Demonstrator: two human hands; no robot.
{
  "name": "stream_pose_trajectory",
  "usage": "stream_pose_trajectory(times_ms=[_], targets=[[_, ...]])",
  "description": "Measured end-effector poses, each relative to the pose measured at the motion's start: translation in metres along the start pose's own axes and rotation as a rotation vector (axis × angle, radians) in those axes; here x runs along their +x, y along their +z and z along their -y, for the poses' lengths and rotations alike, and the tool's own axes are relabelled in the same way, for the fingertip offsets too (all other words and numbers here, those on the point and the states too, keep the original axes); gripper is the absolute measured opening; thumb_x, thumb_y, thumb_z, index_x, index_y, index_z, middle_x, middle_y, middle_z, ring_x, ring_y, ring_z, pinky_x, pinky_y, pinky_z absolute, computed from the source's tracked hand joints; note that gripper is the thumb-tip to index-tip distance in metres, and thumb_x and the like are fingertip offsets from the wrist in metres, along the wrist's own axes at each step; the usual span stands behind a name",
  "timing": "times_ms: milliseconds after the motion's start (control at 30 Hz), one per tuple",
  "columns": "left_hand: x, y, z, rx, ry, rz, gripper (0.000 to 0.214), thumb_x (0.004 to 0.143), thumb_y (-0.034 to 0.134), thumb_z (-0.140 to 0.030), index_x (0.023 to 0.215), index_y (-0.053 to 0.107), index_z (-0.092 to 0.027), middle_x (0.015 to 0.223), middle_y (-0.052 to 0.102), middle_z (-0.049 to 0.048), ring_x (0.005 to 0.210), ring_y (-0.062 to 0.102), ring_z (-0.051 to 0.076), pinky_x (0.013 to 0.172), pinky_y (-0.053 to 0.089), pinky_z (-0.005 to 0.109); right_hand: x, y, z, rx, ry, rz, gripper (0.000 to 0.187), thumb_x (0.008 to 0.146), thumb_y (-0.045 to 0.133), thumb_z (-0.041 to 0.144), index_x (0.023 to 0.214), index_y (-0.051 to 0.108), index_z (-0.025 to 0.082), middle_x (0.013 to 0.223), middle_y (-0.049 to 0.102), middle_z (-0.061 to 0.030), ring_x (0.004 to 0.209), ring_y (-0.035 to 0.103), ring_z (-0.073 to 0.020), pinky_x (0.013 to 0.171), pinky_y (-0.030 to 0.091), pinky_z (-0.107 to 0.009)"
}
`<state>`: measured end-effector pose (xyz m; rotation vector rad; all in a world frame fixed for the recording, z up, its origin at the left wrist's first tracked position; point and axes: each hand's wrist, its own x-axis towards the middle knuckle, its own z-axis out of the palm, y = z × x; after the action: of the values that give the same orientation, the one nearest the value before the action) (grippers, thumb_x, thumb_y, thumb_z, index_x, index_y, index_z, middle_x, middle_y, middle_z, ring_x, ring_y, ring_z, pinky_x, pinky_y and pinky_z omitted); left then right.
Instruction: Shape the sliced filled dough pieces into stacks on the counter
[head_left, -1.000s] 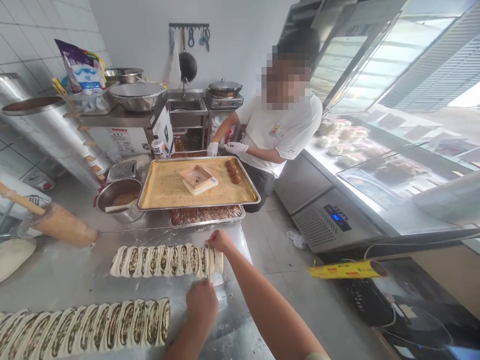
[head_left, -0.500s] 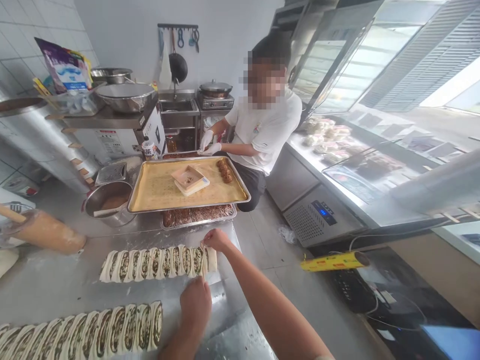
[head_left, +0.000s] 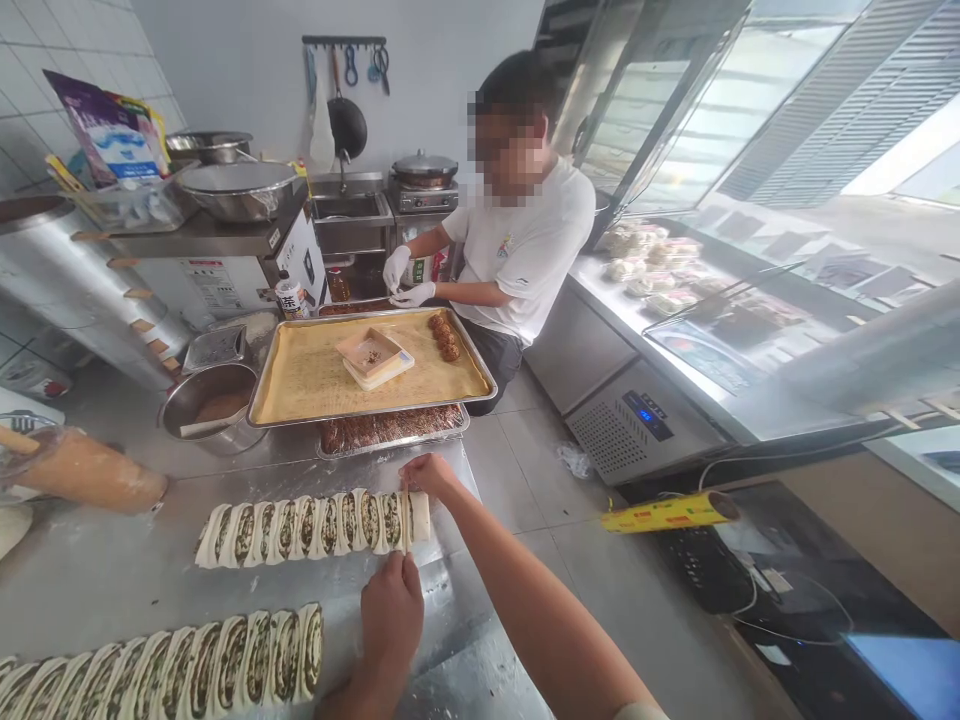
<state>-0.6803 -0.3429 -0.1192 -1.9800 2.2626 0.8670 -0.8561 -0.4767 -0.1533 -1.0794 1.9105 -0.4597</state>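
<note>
Dough log (head_left: 311, 528) with dark green filling lies on the steel table (head_left: 105, 570), a second log (head_left: 217, 665) nearer. Left hand (head_left: 390, 620) and right hand (head_left: 427, 475) pinch opposite ends of a thin stick (head_left: 406, 520) pressed across the log near its end.

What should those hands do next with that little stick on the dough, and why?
Probably press the thin pale stick down into the dough roll, with the left hand and right hand at its two ends. It lies across the roll, and the stretch beyond it looks uncreased, while most of the roll already shows regular creases.
</note>
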Motion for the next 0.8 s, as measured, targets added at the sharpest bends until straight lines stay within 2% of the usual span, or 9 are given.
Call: stream_pose_trajectory(times_ms=[133, 233, 433, 633, 800], targets=[[-0.004, 0.001, -0.002, -0.053, 0.066, -0.039, 0.036, 0.109, 0.036, -0.029, 0.091, 0.066, -0.024, 0.088, 0.079, 0.0046, 0.086, 0.075, 0.021, 0.071, 0.04, 0.03, -0.007, -0.011, 0.003, 0.073, -0.014, -0.021, 0.019, 0.09, 0.073, 0.034, 0.087, 0.077, 0.016, 0.078, 0.076, -0.0029, 0.073, 0.067, -0.015, 0.07, 0.054, -0.029], [-0.003, 0.004, -0.001, -0.037, 0.072, -0.018, 0.036, 0.109, 0.035, -0.029, 0.091, 0.066, -0.024, 0.087, 0.078, 0.004, 0.084, 0.074, 0.02, 0.069, 0.04, 0.029, -0.014, -0.02, 0.0, 0.141, -0.031, -0.009, 0.022, 0.09, 0.071, 0.035, 0.087, 0.081, 0.015, 0.074, 0.077, -0.0058, 0.066, 0.065, -0.015, 0.063, 0.05, -0.026], [0.001, 0.011, -0.004, 0.081, 0.077, 0.078, 0.035, 0.108, 0.037, -0.029, 0.096, 0.069, -0.023, 0.092, 0.079, 0.0058, 0.087, 0.076, 0.023, 0.071, 0.043, 0.031, -0.019, -0.029, -0.014, 0.158, -0.067, 0.016, 0.018, 0.087, 0.075, 0.032, 0.095, 0.081, 0.017, 0.082, 0.079, -0.0045, 0.073, 0.068, -0.0162, 0.073, 0.054, -0.029], [0.01, 0.028, -0.01, 0.159, 0.052, 0.12, 0.036, 0.107, 0.036, -0.029, 0.105, 0.07, -0.02, 0.1, 0.079, 0.0115, 0.091, 0.076, 0.026, 0.077, 0.049, 0.034, -0.004, -0.016, -0.027, -0.021, 0.012, -0.013, 0.017, 0.09, 0.075, 0.032, 0.087, 0.072, 0.016, 0.083, 0.075, -0.0018, 0.077, 0.067, -0.0155, 0.077, 0.055, -0.032], [0.023, 0.047, -0.009, 0.181, 0.066, 0.177, 0.039, 0.107, 0.032, -0.022, 0.112, 0.07, -0.016, 0.104, 0.078, 0.0139, 0.099, 0.075, 0.025, 0.085, 0.052, 0.034, 0.01, 0.006, -0.034, -0.169, 0.111, -0.125, 0.023, 0.083, 0.079, 0.032, 0.1, 0.07, 0.02, 0.1, 0.077, -0.0086, 0.096, 0.07, -0.0243, 0.082, 0.049, -0.034]])
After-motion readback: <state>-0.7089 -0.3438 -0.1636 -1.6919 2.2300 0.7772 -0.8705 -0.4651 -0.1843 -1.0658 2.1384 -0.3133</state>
